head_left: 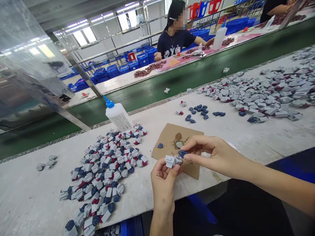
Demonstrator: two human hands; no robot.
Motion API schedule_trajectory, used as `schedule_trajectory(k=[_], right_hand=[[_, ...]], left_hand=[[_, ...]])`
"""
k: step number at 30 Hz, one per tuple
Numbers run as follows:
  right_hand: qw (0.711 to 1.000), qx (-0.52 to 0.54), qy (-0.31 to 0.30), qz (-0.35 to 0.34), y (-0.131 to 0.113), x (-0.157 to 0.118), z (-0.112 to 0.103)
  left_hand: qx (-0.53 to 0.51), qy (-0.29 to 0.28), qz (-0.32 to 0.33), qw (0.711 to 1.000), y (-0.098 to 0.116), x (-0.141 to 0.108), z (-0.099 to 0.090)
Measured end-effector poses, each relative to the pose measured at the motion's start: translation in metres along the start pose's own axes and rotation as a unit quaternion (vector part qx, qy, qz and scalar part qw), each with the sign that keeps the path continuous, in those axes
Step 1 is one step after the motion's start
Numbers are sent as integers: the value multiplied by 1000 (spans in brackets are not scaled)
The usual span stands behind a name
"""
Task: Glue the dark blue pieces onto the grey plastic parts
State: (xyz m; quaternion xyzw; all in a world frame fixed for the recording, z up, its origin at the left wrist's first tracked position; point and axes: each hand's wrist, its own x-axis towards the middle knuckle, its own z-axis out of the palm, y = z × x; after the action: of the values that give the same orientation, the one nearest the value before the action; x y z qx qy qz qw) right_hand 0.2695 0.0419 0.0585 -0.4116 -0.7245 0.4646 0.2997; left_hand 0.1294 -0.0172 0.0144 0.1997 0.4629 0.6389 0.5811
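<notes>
Surface: long pale bench, scuffed and stained; its near edge is cut off by the frame at lower left.
Conveyor belt: green strip behind the surface, a few stray parts lying on it.
Right heap: grey, white and dark red parts spread wide, running out of frame at the right edge.
Left heap: assembled grey, blue and red parts; the lowest ones are cut off at the bottom.
Co-worker: a person seated across the belt, lower body hidden by the far bench.
Cardboard: brown sheet, stained, partly hidden under both hands.
Glue bottle: white with blue nozzle, tilted; label too small to read.
Right hand: fingers pressed together, pinching a dark blue part against the grey piece.
Left hand: fingers curled, pinching the grey piece just above the cardboard's near edge; its underside is hidden.
Metal cap: small round dish on the cardboard, contents unclear.
Loose blue parts: small cluster, well apart from the hands.
</notes>
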Motion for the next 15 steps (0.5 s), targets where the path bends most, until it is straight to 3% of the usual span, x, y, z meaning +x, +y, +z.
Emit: schedule_trajectory(k=[9,15], right_hand=[[994,-60,-41,-85,-4,-1,-3],[996,-18,-72,-52,3,-1,4]], left_hand=[[55,-20,43,997,2,-3,-2],[77,-33,79,993,-5,-4,-5]])
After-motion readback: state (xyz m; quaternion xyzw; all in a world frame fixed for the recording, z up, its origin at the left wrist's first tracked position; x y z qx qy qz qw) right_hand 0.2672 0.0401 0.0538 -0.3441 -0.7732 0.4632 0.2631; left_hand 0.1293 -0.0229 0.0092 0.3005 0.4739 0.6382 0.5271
